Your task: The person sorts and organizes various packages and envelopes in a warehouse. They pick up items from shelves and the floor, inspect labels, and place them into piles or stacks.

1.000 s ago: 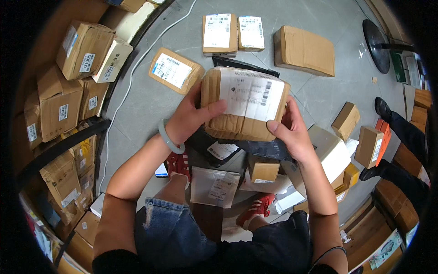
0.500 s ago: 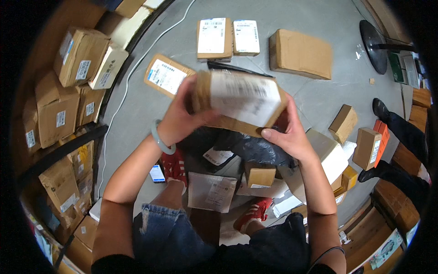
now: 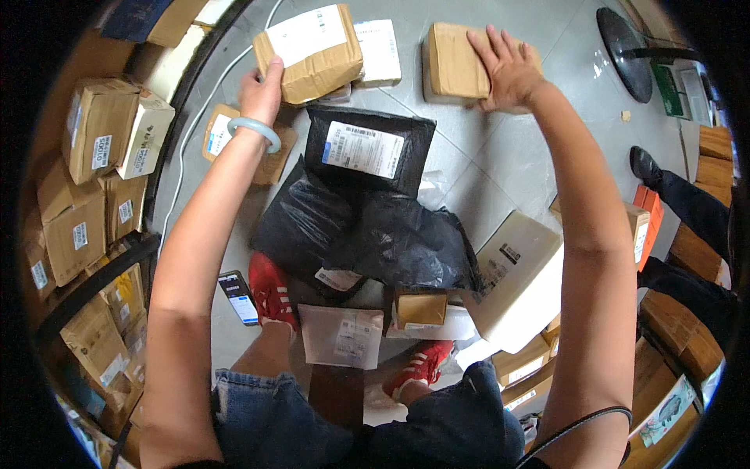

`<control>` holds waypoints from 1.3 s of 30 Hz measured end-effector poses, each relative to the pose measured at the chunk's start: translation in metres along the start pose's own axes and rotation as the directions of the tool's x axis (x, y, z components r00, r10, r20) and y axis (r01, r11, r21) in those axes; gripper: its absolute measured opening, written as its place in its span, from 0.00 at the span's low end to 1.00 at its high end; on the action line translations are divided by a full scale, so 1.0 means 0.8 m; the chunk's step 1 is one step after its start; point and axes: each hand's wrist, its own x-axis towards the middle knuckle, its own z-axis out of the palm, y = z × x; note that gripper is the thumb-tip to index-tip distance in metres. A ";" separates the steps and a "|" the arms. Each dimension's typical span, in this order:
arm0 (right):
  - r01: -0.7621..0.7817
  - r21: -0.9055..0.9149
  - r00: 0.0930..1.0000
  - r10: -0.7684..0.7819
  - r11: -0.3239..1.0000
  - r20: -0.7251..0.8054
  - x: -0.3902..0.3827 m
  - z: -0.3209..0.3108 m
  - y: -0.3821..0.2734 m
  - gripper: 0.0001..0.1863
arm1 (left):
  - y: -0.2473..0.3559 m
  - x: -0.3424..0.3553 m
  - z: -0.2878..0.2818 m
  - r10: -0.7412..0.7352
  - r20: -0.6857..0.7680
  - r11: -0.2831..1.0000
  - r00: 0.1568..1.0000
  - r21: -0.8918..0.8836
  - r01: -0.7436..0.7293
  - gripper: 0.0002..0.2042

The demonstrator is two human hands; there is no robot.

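My left hand (image 3: 260, 95) grips the near left corner of a labelled cardboard box (image 3: 322, 76), its thumb against the side. This box is tilted and overlaps a white-labelled parcel (image 3: 378, 55) behind it. To the right, my right hand (image 3: 509, 72) lies spread over the right part of a plain brown cardboard box (image 3: 453, 64), fingers stretched across its top. Between my arms lie a black plastic mailer (image 3: 367, 150) with a white label and more crumpled black plastic bags (image 3: 398, 242). Behind my left wrist a flat cardboard parcel (image 3: 273, 160) is partly hidden.
Around my red shoes (image 3: 271, 293) are a phone (image 3: 238, 297), a pale mailer (image 3: 341, 336), a small box (image 3: 422, 309) and a long white box (image 3: 519, 281). Shelved boxes (image 3: 74, 227) line the left. A round black stand base (image 3: 625, 55) and another person's legs (image 3: 687, 195) are at right.
The labelled box, held in both hands before, has moved up and left in my left hand alone. My right hand has let go of it and reached the plain box.
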 end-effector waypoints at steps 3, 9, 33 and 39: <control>-0.035 0.125 0.994 0.047 0.992 -0.094 0.006 0.002 0.007 0.62 | 0.020 -0.051 -0.003 0.239 -0.215 0.948 0.947 0.262 -0.179 0.36; -0.102 0.667 0.946 -0.135 0.738 0.294 -0.017 -0.020 0.066 0.59 | 0.027 -0.145 -0.007 0.621 -0.058 0.783 0.782 0.098 -0.614 0.22; -0.222 0.396 0.770 0.089 -0.891 0.632 -0.231 -0.023 -0.012 0.47 | -0.012 -0.154 0.034 0.313 0.776 0.381 0.547 0.425 -0.821 0.47; -0.140 -0.456 0.905 -0.300 -0.879 0.301 -0.247 -0.035 -0.016 0.52 | 0.002 -0.145 0.039 0.225 0.865 0.246 0.449 0.395 -0.885 0.59</control>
